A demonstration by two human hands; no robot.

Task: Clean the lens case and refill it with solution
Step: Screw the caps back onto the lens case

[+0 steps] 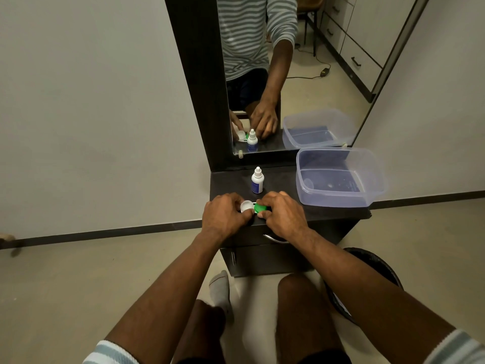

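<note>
A small lens case lies on the dark dresser top [328,212] near its front edge. Its white cap [246,205] is on the left side and its green cap [260,207] on the right. My left hand [225,215] pinches the white-capped side with curled fingers. My right hand [282,212] grips the green cap between thumb and fingers. Just behind the case stands a white solution bottle [257,181] with a blue label, upright and capped.
A clear plastic tub [338,177] holding some water sits at the right of the dresser top. A tall mirror [301,74] rises behind and reflects the scene. A dark round bin [378,269] stands on the floor at the right, beside my knees.
</note>
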